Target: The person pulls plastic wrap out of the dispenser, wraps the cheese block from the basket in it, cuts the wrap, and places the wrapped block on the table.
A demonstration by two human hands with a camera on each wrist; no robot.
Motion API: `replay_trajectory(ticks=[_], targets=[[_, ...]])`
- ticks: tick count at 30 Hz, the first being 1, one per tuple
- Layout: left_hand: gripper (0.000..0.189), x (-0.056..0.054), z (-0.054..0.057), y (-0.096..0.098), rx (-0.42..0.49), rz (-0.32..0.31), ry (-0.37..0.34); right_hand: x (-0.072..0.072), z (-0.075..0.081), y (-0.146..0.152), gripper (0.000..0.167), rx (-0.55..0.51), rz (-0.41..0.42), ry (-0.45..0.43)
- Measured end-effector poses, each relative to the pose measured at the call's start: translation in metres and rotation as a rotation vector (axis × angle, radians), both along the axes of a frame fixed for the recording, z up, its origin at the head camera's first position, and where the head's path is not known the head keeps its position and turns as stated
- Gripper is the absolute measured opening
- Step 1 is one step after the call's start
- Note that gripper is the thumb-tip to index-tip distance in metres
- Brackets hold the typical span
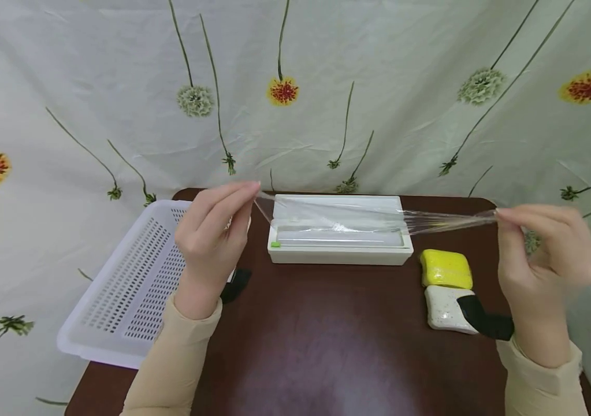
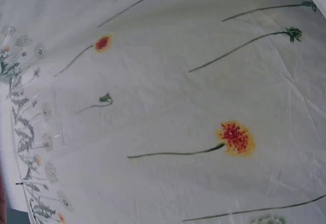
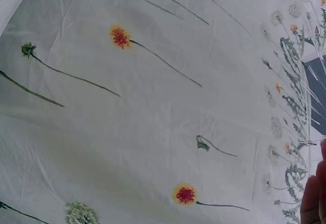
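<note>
A clear sheet of plastic wrap (image 1: 337, 222) stretches between my two hands, in front of the white dispenser box (image 1: 339, 255) in the head view. My left hand (image 1: 217, 231) pinches its left end between thumb and fingers. At the other end, my right hand (image 1: 550, 248) pinches the wrap, which is gathered into a narrow bunch there. A clear strip and a small green tab show along the box's front. The right wrist view catches only the fingers (image 3: 316, 193) of that hand at its edge; the left wrist view shows mostly the curtain.
A white perforated basket (image 1: 113, 289) stands at the left of the dark brown table (image 1: 326, 346). To the right lie a yellow wrapped block (image 1: 446, 269) and a white speckled one (image 1: 443, 309). Behind the table hangs a flower-patterned curtain (image 1: 326, 52).
</note>
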State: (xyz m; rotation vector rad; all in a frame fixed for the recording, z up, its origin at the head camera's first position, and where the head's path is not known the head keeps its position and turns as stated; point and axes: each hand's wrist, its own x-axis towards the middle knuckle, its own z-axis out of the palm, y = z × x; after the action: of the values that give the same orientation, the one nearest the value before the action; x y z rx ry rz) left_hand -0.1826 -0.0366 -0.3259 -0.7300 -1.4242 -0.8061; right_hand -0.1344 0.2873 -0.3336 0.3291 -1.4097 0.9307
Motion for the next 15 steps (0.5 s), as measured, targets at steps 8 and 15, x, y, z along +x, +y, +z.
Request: replay_trajectory(ticks=[8, 15], targets=[[0.013, 0.043, -0.02, -0.01, -0.042, -0.122, 0.036, 0.053, -0.025, 0.017, 0.014, 0.075, 0.678, -0.106], [0.017, 0.077, -0.046, -0.011, -0.208, -0.521, -0.094, 0.084, -0.043, 0.036, 0.006, 0.231, 1.054, -0.438]])
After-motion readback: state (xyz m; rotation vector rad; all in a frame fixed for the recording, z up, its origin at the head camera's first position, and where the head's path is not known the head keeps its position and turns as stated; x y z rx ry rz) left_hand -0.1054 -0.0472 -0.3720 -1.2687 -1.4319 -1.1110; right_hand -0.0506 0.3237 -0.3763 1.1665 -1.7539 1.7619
